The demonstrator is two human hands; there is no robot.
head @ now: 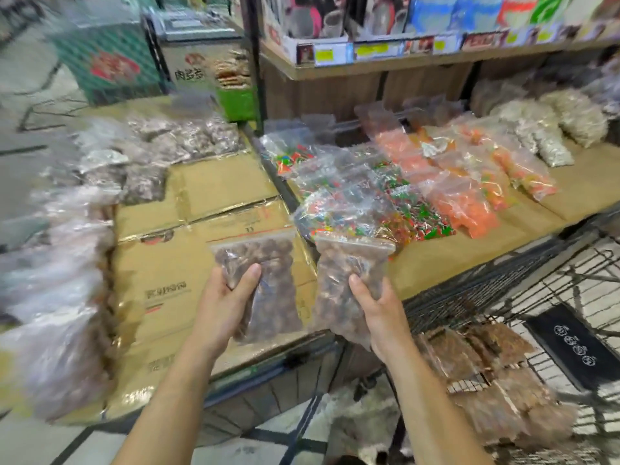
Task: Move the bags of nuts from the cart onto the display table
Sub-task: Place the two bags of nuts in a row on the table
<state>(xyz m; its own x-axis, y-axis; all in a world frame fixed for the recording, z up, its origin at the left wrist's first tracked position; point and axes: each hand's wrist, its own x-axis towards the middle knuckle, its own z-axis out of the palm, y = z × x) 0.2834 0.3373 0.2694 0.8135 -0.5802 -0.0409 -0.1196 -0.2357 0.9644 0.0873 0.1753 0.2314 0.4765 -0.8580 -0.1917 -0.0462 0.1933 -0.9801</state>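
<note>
My left hand (224, 303) grips a clear zip bag of brown nuts (268, 280), held upright over the cardboard-covered display table (214, 186). My right hand (379, 313) grips a second bag of brown nuts (349, 273) just to the right, above the table's front corner. Both thumbs press on the bags' fronts. The wire cart (523, 290) stands at the lower right, with several more bags of brown nuts (483, 370) lying in its basket. More nut bags (67, 297) line the table's left side and far end, blurred.
Bags of coloured candy (385, 203), orange snacks (469, 182) and pale seeds (550, 132) lie on a cardboard-covered surface to the right. A wooden shelf with boxed goods (385, 31) stands behind. A dark post (253, 62) rises between the two surfaces. Tiled floor lies below.
</note>
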